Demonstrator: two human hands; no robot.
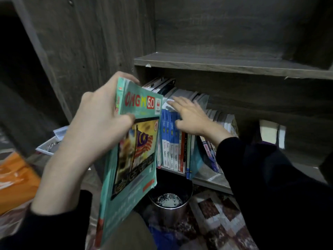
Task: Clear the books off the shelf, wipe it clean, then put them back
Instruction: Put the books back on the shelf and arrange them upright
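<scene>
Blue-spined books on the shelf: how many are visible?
4 blue-spined books stand side by side near the left end of the shelf, under the right hand, just right of the teal book that the left hand holds. More may be hidden behind that book.

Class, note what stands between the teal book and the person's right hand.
In the head view, upright blue-spined books on the shelf fill the gap between the teal book and the right hand.

- left hand (97, 123): raised, fingers curled round a book (133, 159), thumb across its cover
- right hand (191, 118): extended forward, fingers straight and spread, palm down
- both forearms in dark sleeves (270, 177)
</scene>
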